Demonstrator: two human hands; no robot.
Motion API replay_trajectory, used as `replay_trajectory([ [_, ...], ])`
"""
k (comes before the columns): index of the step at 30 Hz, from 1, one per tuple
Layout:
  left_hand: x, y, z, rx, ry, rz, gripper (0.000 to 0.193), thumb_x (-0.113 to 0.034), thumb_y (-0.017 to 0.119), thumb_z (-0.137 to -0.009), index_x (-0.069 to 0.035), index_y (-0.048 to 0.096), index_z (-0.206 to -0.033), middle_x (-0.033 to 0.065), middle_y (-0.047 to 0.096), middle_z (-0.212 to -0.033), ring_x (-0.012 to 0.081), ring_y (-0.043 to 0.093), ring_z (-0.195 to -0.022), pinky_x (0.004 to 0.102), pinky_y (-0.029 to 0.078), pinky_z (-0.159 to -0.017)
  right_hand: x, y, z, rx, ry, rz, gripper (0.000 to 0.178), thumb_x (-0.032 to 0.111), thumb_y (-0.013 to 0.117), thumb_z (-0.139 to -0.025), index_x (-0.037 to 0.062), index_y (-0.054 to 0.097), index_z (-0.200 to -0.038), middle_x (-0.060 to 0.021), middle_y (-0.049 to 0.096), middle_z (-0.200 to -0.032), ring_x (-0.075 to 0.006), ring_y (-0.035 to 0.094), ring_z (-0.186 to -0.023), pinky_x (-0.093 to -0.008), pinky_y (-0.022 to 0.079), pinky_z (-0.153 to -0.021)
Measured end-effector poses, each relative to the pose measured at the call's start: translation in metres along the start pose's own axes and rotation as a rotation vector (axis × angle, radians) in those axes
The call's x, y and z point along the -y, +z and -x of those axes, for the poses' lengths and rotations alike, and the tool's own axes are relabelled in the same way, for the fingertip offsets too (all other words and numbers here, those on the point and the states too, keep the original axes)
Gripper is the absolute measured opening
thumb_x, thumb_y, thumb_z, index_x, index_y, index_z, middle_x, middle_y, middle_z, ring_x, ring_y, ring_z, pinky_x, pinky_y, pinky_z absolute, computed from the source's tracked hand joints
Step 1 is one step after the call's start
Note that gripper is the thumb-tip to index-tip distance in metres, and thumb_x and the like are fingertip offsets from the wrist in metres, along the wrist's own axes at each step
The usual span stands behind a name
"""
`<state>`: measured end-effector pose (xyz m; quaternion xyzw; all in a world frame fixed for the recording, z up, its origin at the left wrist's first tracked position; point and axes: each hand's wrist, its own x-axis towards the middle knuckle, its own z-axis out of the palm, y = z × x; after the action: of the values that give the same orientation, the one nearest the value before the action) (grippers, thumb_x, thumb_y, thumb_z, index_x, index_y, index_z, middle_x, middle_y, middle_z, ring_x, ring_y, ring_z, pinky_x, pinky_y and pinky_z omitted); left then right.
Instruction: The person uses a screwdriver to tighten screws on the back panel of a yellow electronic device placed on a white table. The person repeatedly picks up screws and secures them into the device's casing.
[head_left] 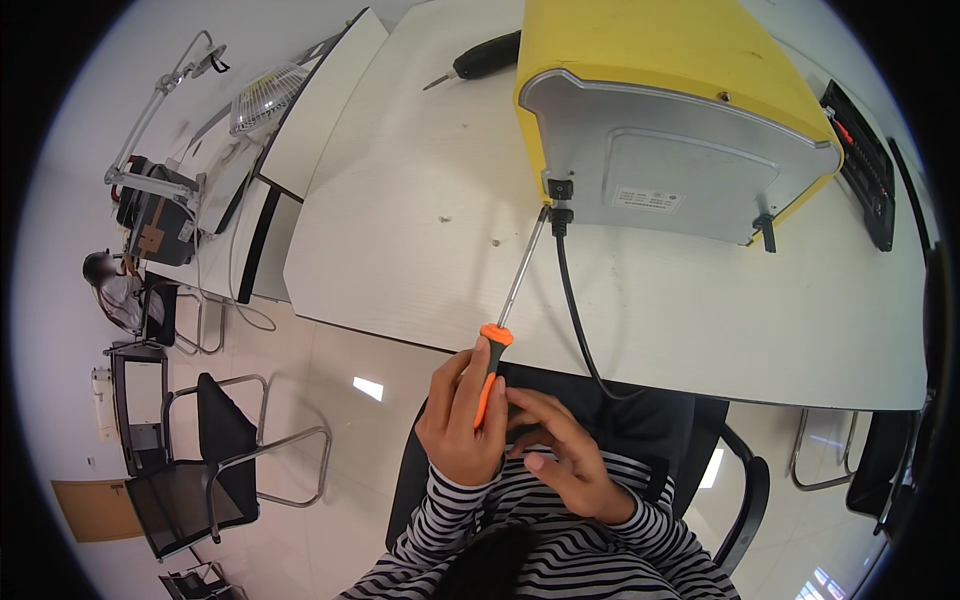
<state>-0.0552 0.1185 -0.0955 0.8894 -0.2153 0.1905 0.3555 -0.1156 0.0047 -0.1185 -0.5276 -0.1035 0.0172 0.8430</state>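
Both hands wrap the orange screwdriver handle [488, 385]: my left hand [462, 420] clenches it, my right hand [565, 455] cups below. Beyond my grip, its tip vanishes at the yellow appliance [680, 120] corner.

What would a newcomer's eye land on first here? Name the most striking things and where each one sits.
First the yellow appliance, tipped so its grey metal underside faces the person, at the far middle of the white table. Next the long screwdriver with an orange and black handle, held by both the left hand and right hand, its tip at the appliance's lower left corner beside the black power cord.
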Motion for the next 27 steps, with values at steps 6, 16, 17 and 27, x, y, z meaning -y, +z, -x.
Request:
replay_trajectory([
  [6,0.002,-0.009,0.003,0.122,-0.379,0.718,0.039,-0.018,0.041,-0.084,0.002,0.042,-0.117,0.0138,0.048,-0.101,0.0196,0.051,-0.082,0.0286,0.043,-0.068,0.005,0.002,-0.005,-0.032,-0.067,0.097,0.048,0.012,0.046,-0.082,-0.0024,0.03,-0.125,-0.0177,0.032,-0.124,-0.0242,0.041,-0.107,-0.0319,0.037,-0.084],
  [16,0.008,-0.02,0.004,0.416,-0.858,1.366,0.044,-0.027,0.031,-0.088,0.006,0.034,-0.117,0.0114,0.051,-0.082,0.0106,0.044,-0.054,0.0195,0.034,-0.04,0.014,-0.005,-0.003,-0.034,-0.091,0.335,0.045,0.013,0.047,-0.081,-0.0027,0.037,-0.121,-0.0178,0.037,-0.122,-0.0277,0.037,-0.11,-0.0358,0.026,-0.092],
  [17,0.009,-0.02,0.002,0.465,-0.82,1.381,0.043,-0.026,0.032,-0.089,0.006,0.035,-0.116,0.0104,0.051,-0.079,0.0091,0.041,-0.048,0.0186,0.031,-0.037,0.014,-0.005,-0.002,-0.03,-0.086,0.316,0.045,0.013,0.048,-0.08,-0.0029,0.037,-0.121,-0.0179,0.037,-0.122,-0.028,0.037,-0.11,-0.036,0.025,-0.093],
  [27,0.007,-0.014,-0.002,0.102,-0.347,0.413,0.03,-0.008,0.055,-0.078,0.004,0.051,-0.106,0.0071,0.053,-0.074,0.013,0.053,-0.064,0.0219,0.042,-0.051,0.008,-0.003,-0.002,0.01,-0.084,0.181,0.045,0.011,0.047,-0.08,-0.0026,0.037,-0.121,-0.0174,0.04,-0.119,-0.0256,0.04,-0.105,-0.0315,0.034,-0.084],
])
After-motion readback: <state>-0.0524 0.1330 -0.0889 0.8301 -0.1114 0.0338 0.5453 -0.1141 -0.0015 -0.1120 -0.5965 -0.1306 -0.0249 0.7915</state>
